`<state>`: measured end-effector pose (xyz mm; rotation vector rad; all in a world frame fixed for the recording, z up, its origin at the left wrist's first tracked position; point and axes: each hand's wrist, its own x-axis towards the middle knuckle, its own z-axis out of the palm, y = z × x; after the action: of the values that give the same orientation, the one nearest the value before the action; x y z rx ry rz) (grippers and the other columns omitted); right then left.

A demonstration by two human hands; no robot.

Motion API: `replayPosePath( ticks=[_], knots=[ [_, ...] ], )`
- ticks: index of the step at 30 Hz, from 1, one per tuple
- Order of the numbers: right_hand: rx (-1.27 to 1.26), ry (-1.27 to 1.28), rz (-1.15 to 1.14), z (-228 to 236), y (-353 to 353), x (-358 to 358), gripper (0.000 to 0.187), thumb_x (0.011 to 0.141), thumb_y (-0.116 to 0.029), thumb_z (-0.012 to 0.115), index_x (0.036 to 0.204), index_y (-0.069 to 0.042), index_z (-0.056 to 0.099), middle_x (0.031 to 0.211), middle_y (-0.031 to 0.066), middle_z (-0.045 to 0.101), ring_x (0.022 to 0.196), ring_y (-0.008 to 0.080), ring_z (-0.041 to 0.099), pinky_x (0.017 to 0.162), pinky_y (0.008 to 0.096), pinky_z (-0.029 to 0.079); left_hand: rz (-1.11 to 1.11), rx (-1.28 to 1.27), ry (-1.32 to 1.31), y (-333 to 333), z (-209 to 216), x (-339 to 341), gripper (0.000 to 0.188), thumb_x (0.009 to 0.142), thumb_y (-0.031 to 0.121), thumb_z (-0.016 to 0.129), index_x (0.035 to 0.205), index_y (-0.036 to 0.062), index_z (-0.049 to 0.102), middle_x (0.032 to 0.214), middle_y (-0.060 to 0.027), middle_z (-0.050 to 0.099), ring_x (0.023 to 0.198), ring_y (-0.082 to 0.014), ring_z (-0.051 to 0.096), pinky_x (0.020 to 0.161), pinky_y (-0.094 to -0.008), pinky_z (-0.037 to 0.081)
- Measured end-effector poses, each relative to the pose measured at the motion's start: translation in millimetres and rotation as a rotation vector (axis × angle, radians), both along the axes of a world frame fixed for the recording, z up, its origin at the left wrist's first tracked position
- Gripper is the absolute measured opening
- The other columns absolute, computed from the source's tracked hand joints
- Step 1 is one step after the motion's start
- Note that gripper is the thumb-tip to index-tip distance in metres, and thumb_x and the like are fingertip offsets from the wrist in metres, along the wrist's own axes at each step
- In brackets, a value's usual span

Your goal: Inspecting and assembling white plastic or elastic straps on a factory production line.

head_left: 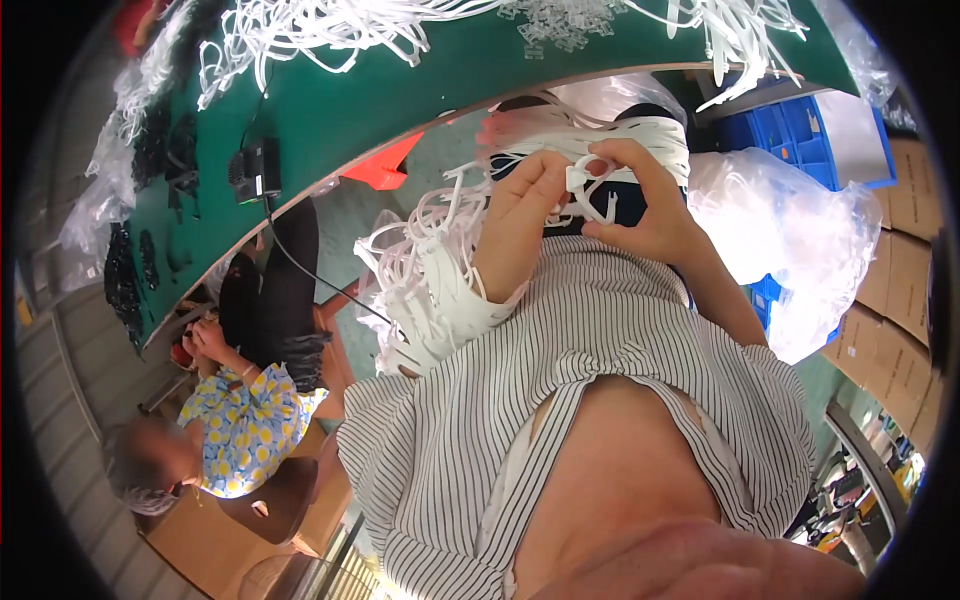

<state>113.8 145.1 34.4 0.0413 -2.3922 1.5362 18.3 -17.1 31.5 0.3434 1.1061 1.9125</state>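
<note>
White strap (576, 181) over lap, betw. both hands.
L hand (522, 208) pinches its blocky end, lower fingers hidden; R hand (648, 198) thumb + index spread round loop, can't tell if gripping. White cable bunch (435, 300) partly behind L wrist; beyond, green table (380, 98), cable pile (315, 25) cut off up top.

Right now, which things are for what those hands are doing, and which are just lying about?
Likely in use:
left hand
right hand
white cord at the fingers
other white cords close by

Seemingly just lying about:
black box with a cable
blue crate
brown boxes
</note>
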Motion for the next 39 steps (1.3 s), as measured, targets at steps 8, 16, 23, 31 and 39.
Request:
replayPosePath(
  ticks=[8,16,23,31,39],
  knots=[
    [0.507,0.009,-0.099,23,-1,-6,0.070,0.059,-0.022,0.078,0.121,-0.007,0.049,0.110,0.0141,0.056,0.103,0.0326,0.052,0.090,0.0427,0.038,0.268,-0.345,0.938,1,7,-11,0.018,0.079,0.013,0.064,0.095,0.0033,0.064,0.073,-0.0113,0.050,0.061,-0.0223,0.051,0.055,-0.0330,0.040],
    [0.440,0.102,-0.160,17,-22,-27,0.048,0.068,-0.020,0.071,0.107,-0.001,0.050,0.092,0.0171,0.058,0.079,0.0345,0.058,0.067,0.0412,0.046,0.352,-0.405,0.964,8,10,-7,0.018,0.081,0.014,0.062,0.095,0.0025,0.060,0.079,-0.0149,0.060,0.067,-0.0327,0.060,0.060,-0.0365,0.047],
    [0.565,0.086,0.035,36,-18,-32,0.038,0.064,-0.018,0.068,0.096,-0.004,0.053,0.083,0.0158,0.057,0.079,0.0349,0.057,0.066,0.0419,0.045,0.217,-0.381,0.933,-9,-9,-8,0.014,0.089,0.015,0.053,0.087,0.0012,0.053,0.065,-0.0143,0.056,0.058,-0.0268,0.057,0.054,-0.0349,0.043],
    [0.545,-0.077,0.239,61,1,-10,0.036,0.061,-0.020,0.069,0.092,-0.007,0.056,0.075,0.0068,0.053,0.071,0.0269,0.055,0.062,0.0364,0.043,-0.183,-0.108,0.450,-41,-11,-15,0.015,0.092,0.015,0.051,0.088,0.0001,0.049,0.080,-0.0019,0.055,0.069,-0.0072,0.053,0.063,-0.0218,0.045],
    [0.323,-0.149,0.314,63,13,-7,0.039,0.062,-0.019,0.070,0.097,-0.006,0.058,0.078,0.0062,0.054,0.071,0.0222,0.054,0.062,0.0332,0.043,-0.277,-0.033,0.303,-43,15,-20,0.007,0.090,0.009,0.053,0.087,0.0030,0.050,0.085,-0.0036,0.057,0.071,-0.0070,0.050,0.064,-0.0204,0.041]
  ],
)
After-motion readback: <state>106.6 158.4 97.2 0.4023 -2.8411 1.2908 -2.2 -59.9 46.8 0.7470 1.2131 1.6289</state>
